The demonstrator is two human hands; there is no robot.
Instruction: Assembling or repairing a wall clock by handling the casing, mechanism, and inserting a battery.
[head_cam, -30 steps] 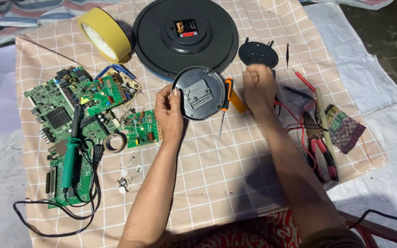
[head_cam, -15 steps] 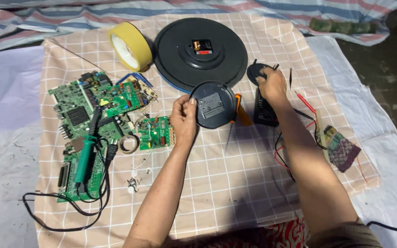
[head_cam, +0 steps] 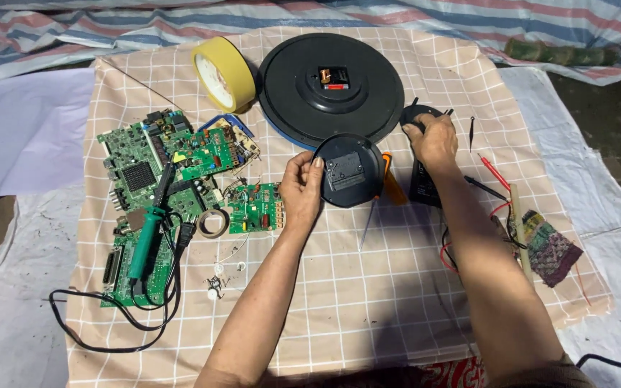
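My left hand (head_cam: 300, 188) grips the left rim of a small round black clock (head_cam: 350, 171) lying face down on the checked cloth. My right hand (head_cam: 434, 139) rests on a small black round disc (head_cam: 417, 115) to the clock's right, fingers curled over it. A larger black round clock back (head_cam: 330, 88) lies just behind both. An orange-handled screwdriver (head_cam: 376, 201) lies between my hands. A black multimeter (head_cam: 422, 187) sits under my right wrist, partly hidden.
Green circuit boards (head_cam: 154, 165) and a green soldering iron (head_cam: 145, 233) with its black cable lie at left. A yellow tape roll (head_cam: 224, 63) stands at the back. Red and black probe leads (head_cam: 494, 172) and a patterned cloth pouch (head_cam: 551, 248) lie at right.
My right hand moved away from me, from beside the screwdriver to the small black disc. The left hand stays on the small clock. The camera view shifted.
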